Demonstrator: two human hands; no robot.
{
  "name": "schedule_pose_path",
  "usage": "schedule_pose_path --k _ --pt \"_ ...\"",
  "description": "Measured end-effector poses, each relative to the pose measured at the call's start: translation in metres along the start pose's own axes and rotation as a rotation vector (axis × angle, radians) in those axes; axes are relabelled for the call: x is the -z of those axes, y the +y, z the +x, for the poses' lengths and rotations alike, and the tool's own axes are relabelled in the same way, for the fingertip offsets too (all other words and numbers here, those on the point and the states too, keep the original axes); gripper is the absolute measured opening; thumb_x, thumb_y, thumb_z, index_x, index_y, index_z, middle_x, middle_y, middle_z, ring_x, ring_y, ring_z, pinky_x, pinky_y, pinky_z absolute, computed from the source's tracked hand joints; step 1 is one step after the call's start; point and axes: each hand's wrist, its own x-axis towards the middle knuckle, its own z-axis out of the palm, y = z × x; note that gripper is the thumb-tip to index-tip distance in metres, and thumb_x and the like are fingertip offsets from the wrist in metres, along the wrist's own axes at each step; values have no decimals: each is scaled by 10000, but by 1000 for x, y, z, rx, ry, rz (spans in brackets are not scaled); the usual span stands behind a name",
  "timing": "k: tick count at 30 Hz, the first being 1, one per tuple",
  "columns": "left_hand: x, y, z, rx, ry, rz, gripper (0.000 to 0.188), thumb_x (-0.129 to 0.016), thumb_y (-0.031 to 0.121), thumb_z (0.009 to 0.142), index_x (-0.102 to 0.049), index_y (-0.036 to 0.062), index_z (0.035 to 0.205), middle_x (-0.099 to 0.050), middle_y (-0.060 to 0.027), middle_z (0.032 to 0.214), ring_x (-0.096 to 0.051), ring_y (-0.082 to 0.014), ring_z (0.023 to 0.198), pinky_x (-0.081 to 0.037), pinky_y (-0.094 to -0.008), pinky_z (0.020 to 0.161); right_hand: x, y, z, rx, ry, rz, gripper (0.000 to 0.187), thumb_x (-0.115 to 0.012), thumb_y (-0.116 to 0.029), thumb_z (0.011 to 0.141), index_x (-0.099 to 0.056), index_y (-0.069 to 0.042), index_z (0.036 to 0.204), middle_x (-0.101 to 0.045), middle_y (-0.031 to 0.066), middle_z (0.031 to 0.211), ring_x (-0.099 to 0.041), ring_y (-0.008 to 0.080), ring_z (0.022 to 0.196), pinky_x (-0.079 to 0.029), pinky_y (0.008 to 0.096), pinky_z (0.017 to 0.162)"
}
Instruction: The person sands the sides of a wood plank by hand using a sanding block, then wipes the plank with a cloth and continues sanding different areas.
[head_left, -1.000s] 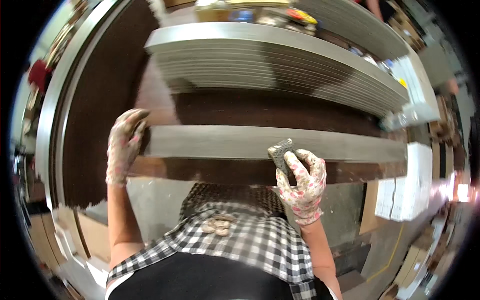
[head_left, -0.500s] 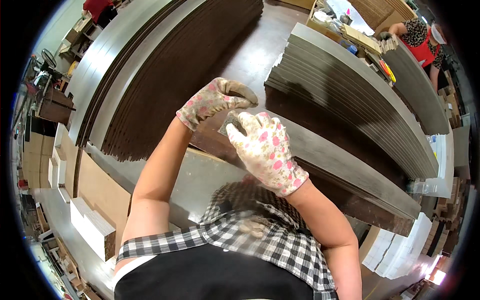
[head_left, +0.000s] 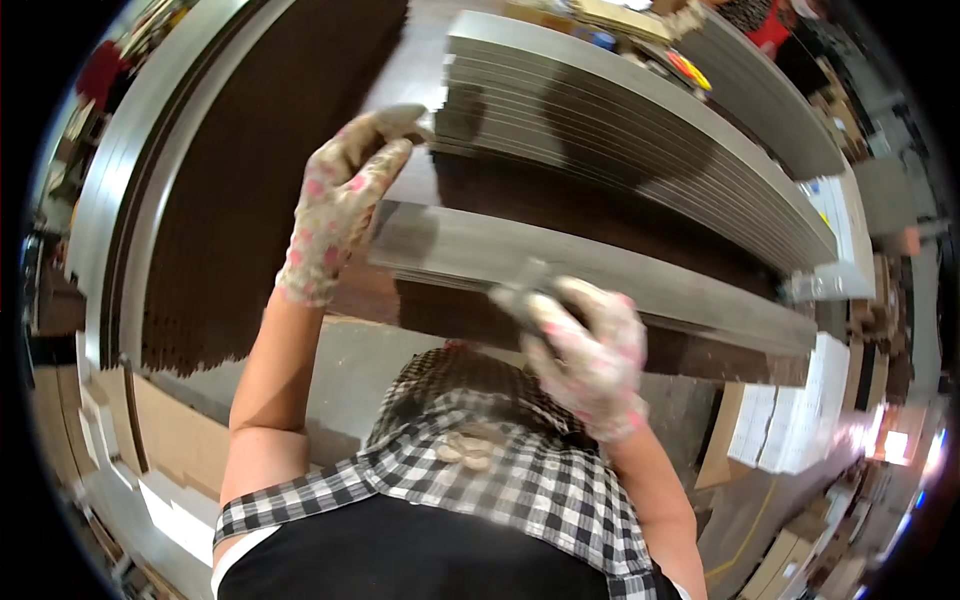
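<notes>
My left hand (head_left: 345, 200), in a pale glove with pink flowers, is raised near the left end of a short stack of grey-topped boards (head_left: 600, 265). Its fingers curve over the thumb with a gap between them, and I see nothing held there. Over the front edge of that stack my right hand (head_left: 595, 360), gloved alike, is closed on a small grey block (head_left: 522, 298). Motion blurs both the hand and the block, so its exact kind does not show. The boards have brown undersides and rest across a brown surface (head_left: 365, 290) in front of me.
Behind stands a taller stack of grey boards (head_left: 620, 110). A long row of brown boards (head_left: 240, 170) fills the left. White stacked sheets (head_left: 785, 410) lie at the right, cardboard (head_left: 180, 430) at the lower left. Someone in a red apron (head_left: 770, 30) is at the far right.
My right hand has moved right and down with the grey block. The left hand has shifted left and slightly up. My view has turned, so the stacks sit farther left.
</notes>
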Motion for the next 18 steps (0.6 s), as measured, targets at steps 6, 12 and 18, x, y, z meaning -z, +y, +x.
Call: schedule_pose_path --k 6,12,18 --pt "-75 -9 -28 -80 -74 -30 399 -560 13 1009 -532 6 1407 -640 -81 1277 -585 -140 1174 -495 -290 956 -14 17 -11 -55 6 -67 347 -715 -159 837 -677 -150 1182 -635 123 1153 -617 275 953 -508 404 768" --pt "-97 -31 -34 -396 -234 701 294 -663 57 926 -666 40 1220 -726 -121 1030 -695 -286 970 -531 -376 887 91 102 -124 -485 193 -270 413 -805 -81 743 -723 -75 1147 -639 161 1146 -611 339 1084 -517 447 927" --pt "-99 -35 -38 -187 -140 600 223 -613 9 962 -698 9 1168 -710 -88 1035 -673 -185 945 -518 -309 891 187 205 -210 -784 276 -409 353 -789 -85 791 -713 -52 1134 -633 141 1168 -614 306 1106 -504 409 972"
